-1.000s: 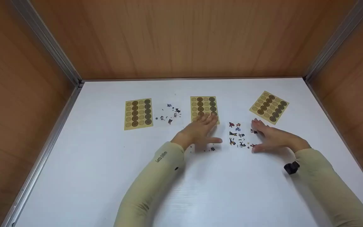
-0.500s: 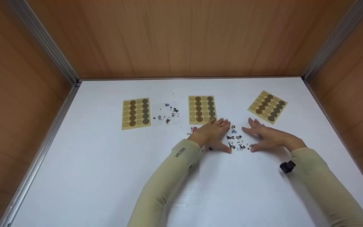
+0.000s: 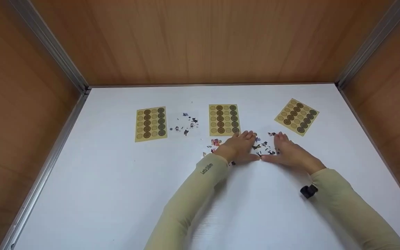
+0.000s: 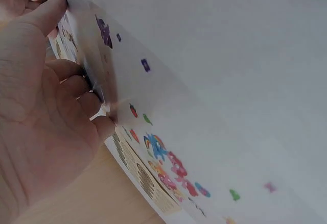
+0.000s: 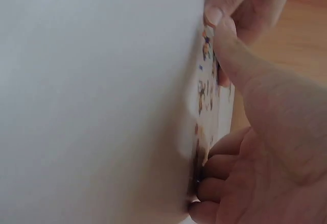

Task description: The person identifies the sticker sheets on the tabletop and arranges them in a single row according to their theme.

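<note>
In the head view, a clear sheet of small cartoon stickers [image 3: 264,144] lies on the white table between both hands. My left hand [image 3: 239,147] rests flat at its left side, fingers extended. My right hand [image 3: 292,152] lies along its right side, fingers straight and thumb stretched inward. The two thumb tips meet near the sheet's front edge. Partly covered by the left hand and wrist is another sticker sheet [image 3: 216,142]; colourful pony stickers [image 4: 176,165] on it show in the left wrist view. Right-side stickers [image 5: 202,96] appear edge-on beyond the right fingers in the right wrist view.
Three yellow sheets with rows of round stickers lie farther back: left [image 3: 151,124], middle [image 3: 223,119] and a turned one [image 3: 297,117] at right. Another clear sticker sheet [image 3: 186,125] sits between the first two. Wooden panels [image 3: 207,41] wall the table on three sides.
My left hand has moved right off the middle yellow sheet to the clear sticker sheet. My right hand has come slightly left, the thumbs have met, and the sheet between them has turned a little.
</note>
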The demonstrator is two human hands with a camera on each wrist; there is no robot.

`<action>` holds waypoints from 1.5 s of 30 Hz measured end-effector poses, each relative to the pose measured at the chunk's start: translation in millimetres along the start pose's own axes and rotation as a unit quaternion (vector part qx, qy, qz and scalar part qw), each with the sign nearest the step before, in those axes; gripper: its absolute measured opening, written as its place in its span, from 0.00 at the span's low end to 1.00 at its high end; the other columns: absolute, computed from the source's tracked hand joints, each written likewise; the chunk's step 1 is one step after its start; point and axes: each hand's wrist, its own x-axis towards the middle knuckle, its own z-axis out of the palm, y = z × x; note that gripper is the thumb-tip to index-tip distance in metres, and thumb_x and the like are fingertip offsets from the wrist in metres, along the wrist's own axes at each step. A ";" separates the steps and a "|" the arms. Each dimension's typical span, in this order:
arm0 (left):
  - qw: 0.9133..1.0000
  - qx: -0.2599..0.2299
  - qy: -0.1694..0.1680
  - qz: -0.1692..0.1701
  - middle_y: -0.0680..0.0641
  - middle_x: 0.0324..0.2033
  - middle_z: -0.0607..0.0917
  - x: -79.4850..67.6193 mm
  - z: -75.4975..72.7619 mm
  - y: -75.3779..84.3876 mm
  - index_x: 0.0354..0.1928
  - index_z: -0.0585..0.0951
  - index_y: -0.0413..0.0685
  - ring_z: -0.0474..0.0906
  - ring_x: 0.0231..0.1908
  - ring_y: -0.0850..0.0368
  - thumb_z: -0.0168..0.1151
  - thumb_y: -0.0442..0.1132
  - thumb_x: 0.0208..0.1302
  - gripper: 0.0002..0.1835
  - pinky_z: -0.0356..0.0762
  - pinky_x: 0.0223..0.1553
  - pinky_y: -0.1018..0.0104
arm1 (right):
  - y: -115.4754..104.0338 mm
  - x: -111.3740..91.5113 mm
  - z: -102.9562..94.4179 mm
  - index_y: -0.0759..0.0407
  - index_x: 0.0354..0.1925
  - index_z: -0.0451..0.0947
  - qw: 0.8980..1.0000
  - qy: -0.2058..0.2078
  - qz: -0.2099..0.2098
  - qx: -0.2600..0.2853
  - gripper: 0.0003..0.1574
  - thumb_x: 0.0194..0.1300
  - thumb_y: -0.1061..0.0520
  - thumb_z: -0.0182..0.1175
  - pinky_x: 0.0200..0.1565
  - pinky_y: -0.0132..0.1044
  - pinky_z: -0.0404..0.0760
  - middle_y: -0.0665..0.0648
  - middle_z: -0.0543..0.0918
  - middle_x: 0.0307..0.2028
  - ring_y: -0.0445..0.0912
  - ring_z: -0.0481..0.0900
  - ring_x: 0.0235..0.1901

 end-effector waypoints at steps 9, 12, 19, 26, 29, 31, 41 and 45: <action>0.999 -0.029 0.002 -0.028 0.48 0.80 0.49 3.3 -8.9 11.3 0.81 0.50 0.49 0.43 0.79 0.54 0.50 0.64 0.74 0.45 0.40 0.78 0.59 | -1.1 -0.7 0.6 0.84 0.73 0.41 1.000 0.016 0.015 -0.007 0.74 0.64 0.29 0.64 0.73 0.67 0.42 0.84 0.38 0.73 0.75 0.36 0.74; 0.999 -0.033 0.004 -0.033 0.49 0.80 0.49 3.6 -9.2 10.8 0.81 0.50 0.49 0.42 0.79 0.54 0.51 0.65 0.73 0.45 0.39 0.78 0.59 | -1.7 0.4 0.8 0.83 0.74 0.40 1.000 0.019 0.016 -0.001 0.74 0.64 0.30 0.64 0.73 0.67 0.41 0.84 0.37 0.73 0.75 0.35 0.74; 0.998 -0.055 0.021 -0.032 0.50 0.80 0.52 3.2 -6.6 11.8 0.81 0.52 0.52 0.44 0.78 0.54 0.53 0.62 0.73 0.43 0.37 0.78 0.56 | -4.6 1.5 1.6 0.82 0.74 0.41 1.000 0.020 0.017 0.000 0.72 0.64 0.32 0.65 0.73 0.66 0.41 0.83 0.38 0.73 0.74 0.36 0.74; 0.995 -0.078 0.047 -0.034 0.50 0.78 0.57 3.0 -4.7 13.0 0.81 0.54 0.53 0.50 0.77 0.54 0.57 0.59 0.72 0.42 0.37 0.78 0.53 | -6.3 1.4 2.4 0.79 0.75 0.40 0.999 0.033 0.001 -0.007 0.71 0.64 0.33 0.66 0.73 0.66 0.43 0.82 0.41 0.74 0.73 0.39 0.74; 0.993 -0.096 0.057 -0.035 0.49 0.78 0.58 2.1 -2.9 12.7 0.80 0.55 0.53 0.50 0.77 0.52 0.59 0.57 0.72 0.42 0.36 0.78 0.52 | -6.4 0.8 3.7 0.80 0.75 0.40 0.999 0.038 -0.007 -0.011 0.70 0.65 0.34 0.65 0.73 0.66 0.43 0.82 0.41 0.73 0.74 0.40 0.74; 0.992 -0.103 0.059 -0.038 0.49 0.78 0.58 1.8 -0.1 13.2 0.80 0.56 0.54 0.50 0.77 0.53 0.60 0.57 0.71 0.42 0.35 0.78 0.52 | -5.9 -0.4 5.4 0.80 0.75 0.40 0.999 0.042 -0.011 -0.010 0.70 0.65 0.34 0.65 0.73 0.66 0.43 0.83 0.42 0.73 0.74 0.40 0.74; 0.986 -0.117 0.103 -0.056 0.53 0.72 0.69 0.5 7.0 20.6 0.79 0.60 0.55 0.62 0.73 0.53 0.67 0.51 0.67 0.42 0.35 0.77 0.41 | -8.4 -9.6 13.7 0.69 0.79 0.45 0.995 0.077 -0.025 0.054 0.66 0.64 0.38 0.69 0.70 0.69 0.52 0.84 0.52 0.71 0.76 0.50 0.71; 0.979 -0.150 0.121 -0.064 0.53 0.72 0.70 -0.2 6.0 20.6 0.80 0.57 0.51 0.65 0.71 0.55 0.73 0.47 0.62 0.49 0.35 0.77 0.42 | -6.8 -10.2 18.3 0.65 0.79 0.48 0.994 0.086 -0.032 0.068 0.65 0.62 0.38 0.70 0.69 0.69 0.58 0.86 0.53 0.69 0.76 0.57 0.69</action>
